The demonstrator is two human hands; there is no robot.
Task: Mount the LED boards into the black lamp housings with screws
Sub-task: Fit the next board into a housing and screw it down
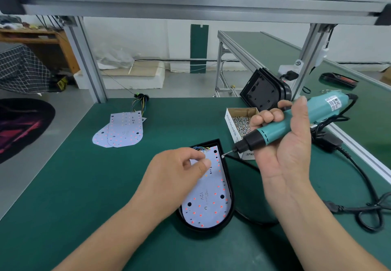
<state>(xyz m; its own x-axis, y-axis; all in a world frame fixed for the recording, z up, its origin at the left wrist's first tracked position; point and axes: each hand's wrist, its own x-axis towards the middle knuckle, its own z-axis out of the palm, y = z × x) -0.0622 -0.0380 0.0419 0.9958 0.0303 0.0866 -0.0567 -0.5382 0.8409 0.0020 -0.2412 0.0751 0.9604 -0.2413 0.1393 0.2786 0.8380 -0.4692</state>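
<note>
R hand (283,143) grasps screwdriver (273,134), bit at 1 o'clock corner of housing (230,215). L hand (175,171) thumb+index tips meet on LED board (209,203); whether pinching anything, can't tell.

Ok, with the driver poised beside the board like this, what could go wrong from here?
1. The screw on the tip of the screwdriver hangs beside the rim of the black housing, not over a hole; it might drop off.
2. The left hand rests on the LED board beside the coloured wires, close to the tip; a slip could nick fingers or wires.
</note>
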